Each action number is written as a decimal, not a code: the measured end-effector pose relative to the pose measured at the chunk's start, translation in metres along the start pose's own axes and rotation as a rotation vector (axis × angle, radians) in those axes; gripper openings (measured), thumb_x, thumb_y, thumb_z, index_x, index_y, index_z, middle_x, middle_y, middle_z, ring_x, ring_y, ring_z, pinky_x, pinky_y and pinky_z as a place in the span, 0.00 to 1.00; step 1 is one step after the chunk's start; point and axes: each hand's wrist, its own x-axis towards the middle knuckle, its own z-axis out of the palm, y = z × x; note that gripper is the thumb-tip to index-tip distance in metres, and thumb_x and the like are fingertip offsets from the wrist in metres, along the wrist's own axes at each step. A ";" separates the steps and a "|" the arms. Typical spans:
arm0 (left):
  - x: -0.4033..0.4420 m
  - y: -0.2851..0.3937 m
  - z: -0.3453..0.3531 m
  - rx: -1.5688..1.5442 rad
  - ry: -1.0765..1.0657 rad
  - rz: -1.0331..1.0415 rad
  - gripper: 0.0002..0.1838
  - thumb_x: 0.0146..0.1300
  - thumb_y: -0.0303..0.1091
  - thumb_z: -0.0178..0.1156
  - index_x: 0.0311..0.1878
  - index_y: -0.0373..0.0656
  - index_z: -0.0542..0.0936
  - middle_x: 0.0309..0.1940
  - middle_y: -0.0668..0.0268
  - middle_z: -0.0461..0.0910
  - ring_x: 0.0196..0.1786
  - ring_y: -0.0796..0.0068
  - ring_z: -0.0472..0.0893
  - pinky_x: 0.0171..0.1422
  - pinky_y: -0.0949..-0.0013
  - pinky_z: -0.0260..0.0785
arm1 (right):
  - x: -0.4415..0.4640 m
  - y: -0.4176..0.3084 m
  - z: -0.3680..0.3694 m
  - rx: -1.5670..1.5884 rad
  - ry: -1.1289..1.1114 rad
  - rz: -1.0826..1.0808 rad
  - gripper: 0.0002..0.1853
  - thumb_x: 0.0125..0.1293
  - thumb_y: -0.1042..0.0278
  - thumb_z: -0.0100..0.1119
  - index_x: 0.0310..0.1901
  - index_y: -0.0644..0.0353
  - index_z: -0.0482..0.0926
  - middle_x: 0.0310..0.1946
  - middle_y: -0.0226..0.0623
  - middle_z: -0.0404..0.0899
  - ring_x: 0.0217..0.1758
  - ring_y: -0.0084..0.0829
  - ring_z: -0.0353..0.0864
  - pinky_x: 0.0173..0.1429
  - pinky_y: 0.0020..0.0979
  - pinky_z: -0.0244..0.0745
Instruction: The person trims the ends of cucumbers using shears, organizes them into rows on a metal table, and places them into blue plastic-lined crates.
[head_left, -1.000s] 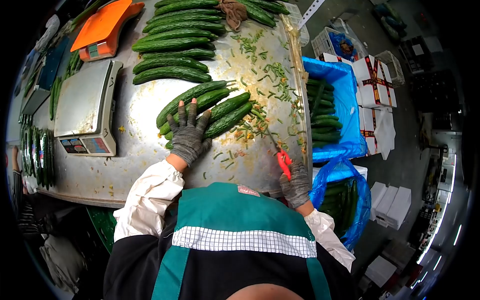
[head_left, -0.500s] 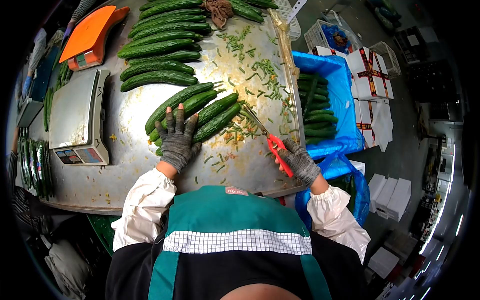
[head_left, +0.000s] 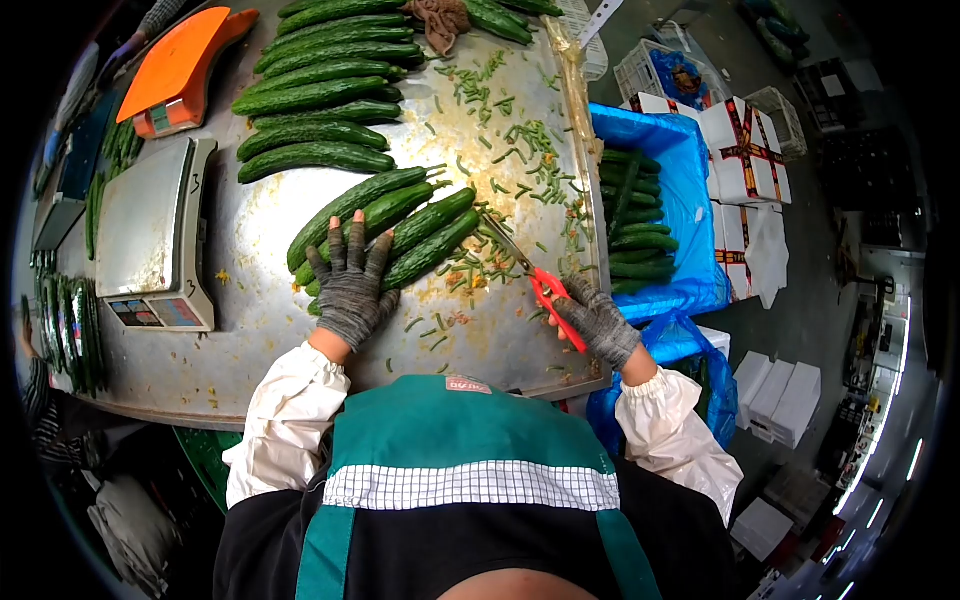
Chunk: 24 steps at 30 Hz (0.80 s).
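My left hand, in a grey fingerless glove, lies spread on the lower ends of several cucumbers on the metal table. Red-handled scissors are in my gloved right hand, their blades pointing up and left beside the tips of the two nearer cucumbers. Two of the cucumbers, farther back, have thin stems at their upper ends. Small green cut pieces and yellow bits lie scattered around the blades and farther back.
More cucumbers lie in a row at the back of the table. Scales stand at the left, with an orange one behind. A blue-lined box of cucumbers stands at the right. Another person's arm shows at upper left.
My right hand has moved forward and left with the scissors, bringing the blades to the cucumber tips. My left hand stays spread on the cucumbers. The view has shifted slightly.
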 end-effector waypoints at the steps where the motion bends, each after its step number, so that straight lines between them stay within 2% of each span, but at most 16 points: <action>1: 0.000 0.000 -0.001 0.002 -0.001 -0.003 0.45 0.39 0.48 0.65 0.65 0.59 0.57 0.69 0.55 0.39 0.70 0.47 0.36 0.63 0.34 0.29 | 0.002 0.000 0.000 0.000 -0.003 -0.015 0.18 0.62 0.57 0.49 0.49 0.60 0.68 0.25 0.32 0.76 0.20 0.20 0.73 0.22 0.23 0.67; 17: 0.001 0.000 0.000 -0.019 -0.048 -0.016 0.43 0.41 0.48 0.64 0.64 0.59 0.58 0.69 0.56 0.37 0.70 0.48 0.33 0.63 0.32 0.28 | 0.004 0.006 0.011 0.023 0.030 -0.045 0.16 0.63 0.57 0.50 0.45 0.60 0.67 0.21 0.29 0.71 0.17 0.19 0.67 0.20 0.21 0.64; 20: 0.000 -0.001 0.000 -0.018 -0.041 -0.012 0.43 0.40 0.48 0.65 0.64 0.59 0.58 0.69 0.56 0.37 0.70 0.48 0.33 0.63 0.32 0.27 | 0.006 0.001 0.004 0.000 0.060 0.037 0.15 0.63 0.59 0.49 0.45 0.61 0.67 0.21 0.30 0.72 0.17 0.19 0.68 0.22 0.21 0.64; 22: 0.001 -0.001 0.002 -0.014 -0.033 -0.007 0.44 0.40 0.48 0.65 0.64 0.59 0.58 0.69 0.56 0.37 0.70 0.48 0.33 0.63 0.32 0.27 | 0.009 -0.006 -0.001 -0.020 0.046 -0.071 0.15 0.63 0.59 0.49 0.43 0.61 0.67 0.22 0.30 0.73 0.17 0.19 0.69 0.22 0.22 0.65; 24: 0.001 -0.001 0.003 -0.022 -0.028 -0.008 0.44 0.40 0.48 0.65 0.64 0.59 0.58 0.69 0.57 0.37 0.70 0.48 0.33 0.63 0.32 0.28 | 0.014 -0.009 -0.004 -0.013 0.023 -0.068 0.14 0.63 0.59 0.48 0.43 0.61 0.67 0.22 0.31 0.73 0.17 0.19 0.69 0.21 0.23 0.65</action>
